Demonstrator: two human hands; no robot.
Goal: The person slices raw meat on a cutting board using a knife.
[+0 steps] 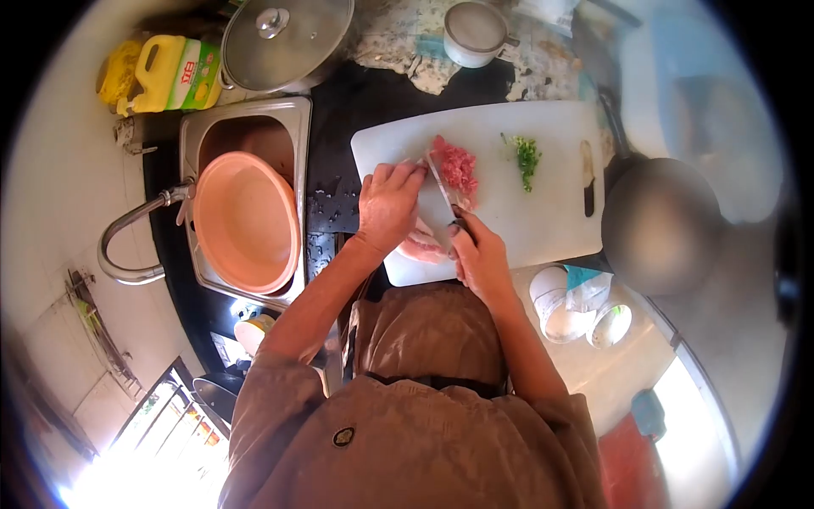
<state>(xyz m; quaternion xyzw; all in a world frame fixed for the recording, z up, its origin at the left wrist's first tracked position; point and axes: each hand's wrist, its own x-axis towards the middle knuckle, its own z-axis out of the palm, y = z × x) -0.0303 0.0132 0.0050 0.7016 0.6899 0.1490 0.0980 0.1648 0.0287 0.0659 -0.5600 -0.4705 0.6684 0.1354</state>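
Observation:
On a white cutting board [500, 229], my right hand [480, 254] grips the dark handle of a knife [440, 181], its blade pointing away from me. Left of the blade, my left hand [390, 202] has its fingers curled down beside the knife; they appear to press on meat, mostly hidden beneath them. A larger pale-pink piece of meat [419, 246] lies between my two hands, close to the board's near edge. Chopped pink meat [457, 168] is heaped just right of the blade. Farther right is a small pile of chopped greens [526, 159].
To the left, an orange basin [246, 222] sits in a metal sink [288, 114] with a curved faucet [127, 273]. Behind are a lidded pot [288, 42], a yellow oil jug [165, 76] and a white pot [471, 47]. A dark wok [661, 225] stands right; white containers [560, 314] are nearer.

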